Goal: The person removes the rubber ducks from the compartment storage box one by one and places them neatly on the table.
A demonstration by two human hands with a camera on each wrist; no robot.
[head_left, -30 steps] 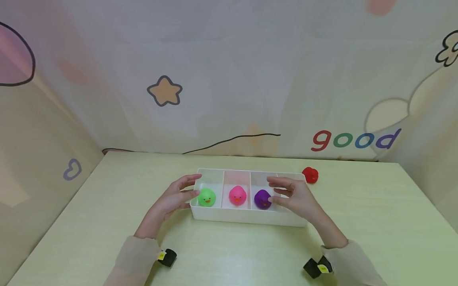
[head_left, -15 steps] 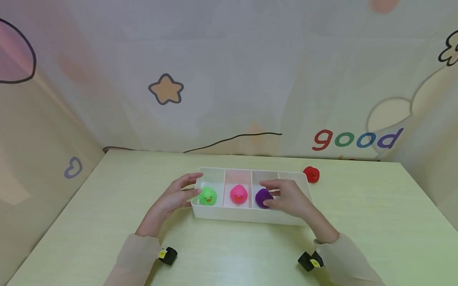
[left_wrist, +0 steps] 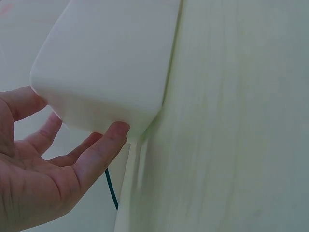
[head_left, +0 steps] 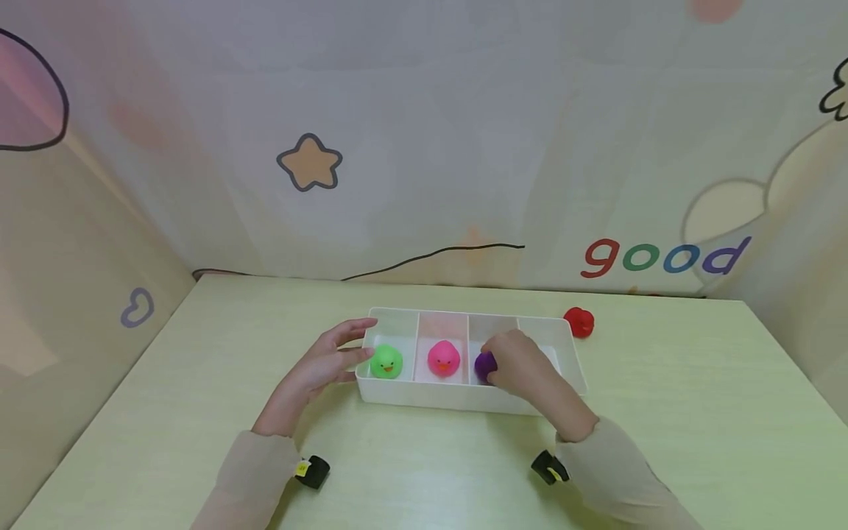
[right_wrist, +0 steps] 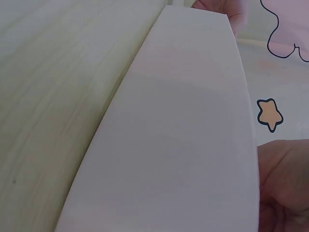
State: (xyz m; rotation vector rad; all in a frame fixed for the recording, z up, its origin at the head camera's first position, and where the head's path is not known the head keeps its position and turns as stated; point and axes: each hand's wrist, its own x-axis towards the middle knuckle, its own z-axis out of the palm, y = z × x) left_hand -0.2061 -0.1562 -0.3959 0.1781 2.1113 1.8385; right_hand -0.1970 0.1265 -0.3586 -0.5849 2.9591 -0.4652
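Note:
A long white divided box (head_left: 424,394) sits on the table. A green toy duck (head_left: 386,361) is in its leftmost compartment, with a pink toy duck (head_left: 444,358) in the one beside it. My left hand (head_left: 326,359) holds the box's left end. In the left wrist view, one fingertip (left_wrist: 117,129) presses the end wall while other fingers reach past its edge. Over the third compartment, my right hand (head_left: 520,361) curls round a purple toy duck (head_left: 485,367), partly hiding it. The right wrist view shows mostly the box's outer long side, with part of my right hand (right_wrist: 285,179) behind it.
A red toy (head_left: 579,322) lies on the table just outside the box's far right corner. Behind the pale wooden table (head_left: 662,383) hangs a printed cloth backdrop (head_left: 424,147). Both sleeves carry small black devices (head_left: 313,472).
My right hand has moved left, and its fingers have closed round the purple toy duck. The left hand stays at the box's end. The head view has shifted slightly.

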